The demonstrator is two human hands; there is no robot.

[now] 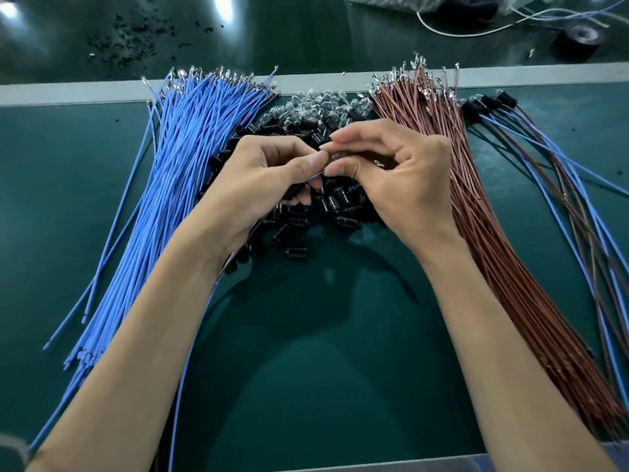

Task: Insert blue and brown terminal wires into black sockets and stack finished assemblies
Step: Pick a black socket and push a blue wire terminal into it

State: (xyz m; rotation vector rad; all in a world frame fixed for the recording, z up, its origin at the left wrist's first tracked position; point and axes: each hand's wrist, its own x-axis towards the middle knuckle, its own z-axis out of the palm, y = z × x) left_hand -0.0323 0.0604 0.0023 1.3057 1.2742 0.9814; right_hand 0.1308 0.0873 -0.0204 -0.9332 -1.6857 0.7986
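A thick bundle of blue terminal wires (163,185) lies at the left and a bundle of brown terminal wires (483,212) at the right. Between them sits a heap of black sockets (326,202). Above the heap my left hand (262,178) grips a black socket with a blue wire and a brown wire trailing down under my wrist. My right hand (391,172) pinches a small clear part against the left hand's fingertips. Several finished assemblies (531,144) lie fanned at the far right.
The work sits on a green mat (306,352) with a pale strip along its far edge. Small clear bulbs (316,103) lie behind the sockets. A black tape roll (578,40), a plastic bag (442,5) and black scraps (129,39) lie beyond the strip.
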